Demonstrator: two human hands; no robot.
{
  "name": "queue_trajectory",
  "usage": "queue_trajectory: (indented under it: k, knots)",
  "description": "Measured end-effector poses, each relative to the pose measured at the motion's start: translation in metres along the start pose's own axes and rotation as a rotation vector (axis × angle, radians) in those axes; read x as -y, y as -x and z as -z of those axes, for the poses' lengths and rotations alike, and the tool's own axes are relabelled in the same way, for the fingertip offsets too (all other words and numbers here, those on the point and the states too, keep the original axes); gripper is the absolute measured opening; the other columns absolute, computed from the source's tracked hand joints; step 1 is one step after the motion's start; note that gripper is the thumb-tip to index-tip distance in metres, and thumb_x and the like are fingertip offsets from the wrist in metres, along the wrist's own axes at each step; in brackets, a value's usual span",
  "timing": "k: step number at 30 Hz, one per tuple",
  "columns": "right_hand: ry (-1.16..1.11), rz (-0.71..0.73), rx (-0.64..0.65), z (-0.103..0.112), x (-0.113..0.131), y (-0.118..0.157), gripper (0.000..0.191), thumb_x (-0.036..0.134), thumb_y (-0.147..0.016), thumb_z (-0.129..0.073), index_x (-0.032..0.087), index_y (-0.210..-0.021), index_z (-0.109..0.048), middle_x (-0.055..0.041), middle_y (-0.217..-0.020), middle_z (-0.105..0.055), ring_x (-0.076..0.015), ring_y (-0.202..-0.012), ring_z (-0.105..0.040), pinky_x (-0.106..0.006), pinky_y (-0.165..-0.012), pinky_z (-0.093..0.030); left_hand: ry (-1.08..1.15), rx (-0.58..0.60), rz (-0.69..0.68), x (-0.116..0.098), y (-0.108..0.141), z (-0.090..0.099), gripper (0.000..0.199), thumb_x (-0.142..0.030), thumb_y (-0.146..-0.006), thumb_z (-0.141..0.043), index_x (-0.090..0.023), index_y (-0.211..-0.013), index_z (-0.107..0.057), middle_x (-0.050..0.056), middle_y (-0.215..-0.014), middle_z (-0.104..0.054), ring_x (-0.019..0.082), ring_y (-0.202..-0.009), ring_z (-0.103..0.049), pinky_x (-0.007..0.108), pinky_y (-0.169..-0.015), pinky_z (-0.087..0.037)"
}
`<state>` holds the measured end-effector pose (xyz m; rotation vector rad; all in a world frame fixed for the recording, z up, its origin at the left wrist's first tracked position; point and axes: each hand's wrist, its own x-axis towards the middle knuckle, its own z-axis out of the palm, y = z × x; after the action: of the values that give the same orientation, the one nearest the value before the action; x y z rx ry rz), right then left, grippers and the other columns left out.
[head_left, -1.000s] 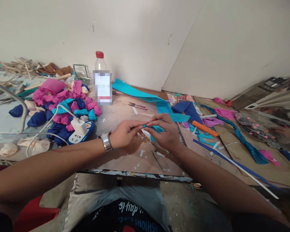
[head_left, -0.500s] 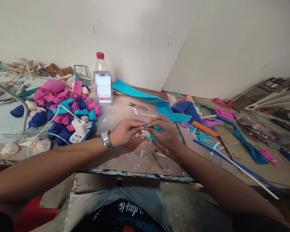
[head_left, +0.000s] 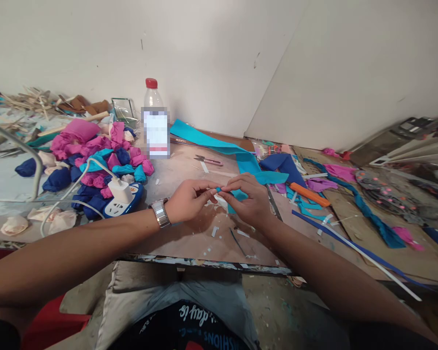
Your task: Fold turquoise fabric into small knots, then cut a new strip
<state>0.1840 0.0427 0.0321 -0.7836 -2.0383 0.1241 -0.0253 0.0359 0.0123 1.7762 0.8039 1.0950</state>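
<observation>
Between my two hands, over the middle of the table, is a small blue-teal piece (head_left: 218,190). My left hand (head_left: 190,200), with a metal watch on its wrist, pinches it from the left with thumb and forefinger. From the right, my right hand (head_left: 248,198) pinches the same piece, fingertips nearly touching the left ones. A white scrap (head_left: 222,202) shows just below the fingertips. The turquoise fabric strip (head_left: 204,137) runs behind my right hand, and small pink-handled snips (head_left: 209,160) lie beyond my hands.
At the left lie a pile of pink, blue and cream fabric bundles (head_left: 81,130) and a power strip (head_left: 117,208) with a white plug. A red-capped bottle (head_left: 153,99) stands near the wall. To the right are an orange-handled tool (head_left: 309,194), fabric strips and cardboard (head_left: 368,243).
Both hands stay nearly in place, with the fingertips shifted slightly around the small blue-teal piece. The white scrap beneath them shows a little differently.
</observation>
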Motion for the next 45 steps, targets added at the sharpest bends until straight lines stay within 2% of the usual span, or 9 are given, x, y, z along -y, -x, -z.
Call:
queue_trajectory:
  k: [4,7,12,15,21,26,32,40,45]
  knots:
    - [-0.003,0.003,-0.001,0.0001,0.0007,0.0001,0.011,0.028,-0.090,-0.081,0.024,-0.083,-0.073,-0.0038,-0.084,-0.076,-0.0217,-0.083,-0.069,-0.039,-0.079,-0.051,0.040,0.051,-0.013,0.0015,0.0000,0.0006,0.037,-0.037,-0.103,-0.057,-0.019,-0.129,-0.076,0.010,-0.127,-0.078,0.019,-0.093,-0.075,0.028,-0.072,-0.059]
    - [0.007,0.001,-0.002,0.0012,0.0007,-0.0001,0.009,0.030,-0.089,-0.081,0.025,-0.084,-0.076,-0.0044,-0.086,-0.077,-0.0226,-0.084,-0.069,-0.040,-0.080,-0.052,0.066,0.078,-0.025,0.0022,-0.0006,0.0006,0.037,-0.036,-0.104,-0.055,-0.021,-0.132,-0.074,0.008,-0.132,-0.075,0.019,-0.098,-0.075,0.029,-0.075,-0.060]
    - [0.011,-0.012,0.021,0.0010,-0.0011,-0.0003,0.007,0.030,-0.090,-0.081,0.026,-0.086,-0.077,-0.0044,-0.086,-0.077,-0.0228,-0.086,-0.068,-0.041,-0.082,-0.053,0.082,0.080,0.005,0.0033,-0.0017,0.0001,0.036,-0.036,-0.103,-0.056,-0.020,-0.130,-0.074,0.010,-0.127,-0.077,0.018,-0.095,-0.075,0.029,-0.075,-0.060]
    - [0.003,-0.020,0.015,-0.0006,-0.0015,-0.0002,0.008,0.032,-0.091,-0.080,0.026,-0.086,-0.077,-0.0047,-0.088,-0.077,-0.0229,-0.087,-0.069,-0.041,-0.082,-0.053,0.084,-0.003,0.041,0.0042,-0.0019,-0.0003,0.035,-0.037,-0.099,-0.064,-0.017,-0.126,-0.073,0.012,-0.128,-0.076,0.016,-0.087,-0.074,0.027,-0.070,-0.058]
    - [0.025,-0.006,0.010,-0.0003,-0.0012,-0.0006,0.013,0.034,-0.093,-0.077,0.024,-0.085,-0.075,-0.0044,-0.085,-0.077,-0.0222,-0.085,-0.069,-0.040,-0.081,-0.052,0.067,-0.084,0.135,0.0043,-0.0011,0.0009,0.030,-0.040,-0.093,-0.072,-0.014,-0.107,-0.076,0.008,-0.084,-0.078,0.015,-0.071,-0.069,0.025,-0.065,-0.054]
    - [0.010,-0.033,0.004,0.0005,-0.0008,-0.0011,0.017,0.038,-0.092,-0.078,0.025,-0.083,-0.074,-0.0038,-0.083,-0.077,-0.0229,-0.084,-0.069,-0.040,-0.080,-0.053,0.127,-0.098,0.092,0.0051,-0.0018,0.0011,0.031,-0.040,-0.087,-0.079,-0.013,-0.102,-0.079,0.010,-0.095,-0.080,0.014,-0.073,-0.069,0.025,-0.067,-0.055]
    - [-0.012,-0.073,0.011,0.0005,0.0002,-0.0018,0.019,0.041,-0.090,-0.081,0.025,-0.082,-0.074,-0.0041,-0.082,-0.077,-0.0234,-0.084,-0.069,-0.041,-0.083,-0.055,0.125,-0.090,0.100,0.0039,-0.0019,0.0001,0.032,-0.042,-0.086,-0.080,-0.013,-0.101,-0.078,0.007,-0.083,-0.078,0.013,-0.068,-0.068,0.024,-0.063,-0.053]
    - [0.000,-0.013,0.022,0.0009,-0.0017,-0.0014,0.011,0.035,-0.091,-0.080,0.025,-0.088,-0.075,-0.0043,-0.088,-0.079,-0.0228,-0.088,-0.070,-0.039,-0.084,-0.054,0.091,-0.072,0.096,0.0041,-0.0024,0.0024,0.034,-0.047,-0.092,-0.072,-0.015,-0.105,-0.073,0.005,-0.081,-0.075,0.014,-0.070,-0.068,0.024,-0.064,-0.053]
    - [0.010,-0.047,0.033,0.0005,-0.0007,-0.0007,0.009,0.033,-0.092,-0.078,0.025,-0.087,-0.076,-0.0044,-0.087,-0.078,-0.0232,-0.088,-0.069,-0.041,-0.085,-0.054,0.137,-0.082,0.095,0.0076,-0.0030,0.0025,0.034,-0.046,-0.090,-0.075,-0.015,-0.104,-0.073,0.006,-0.083,-0.076,0.016,-0.077,-0.072,0.025,-0.067,-0.054]
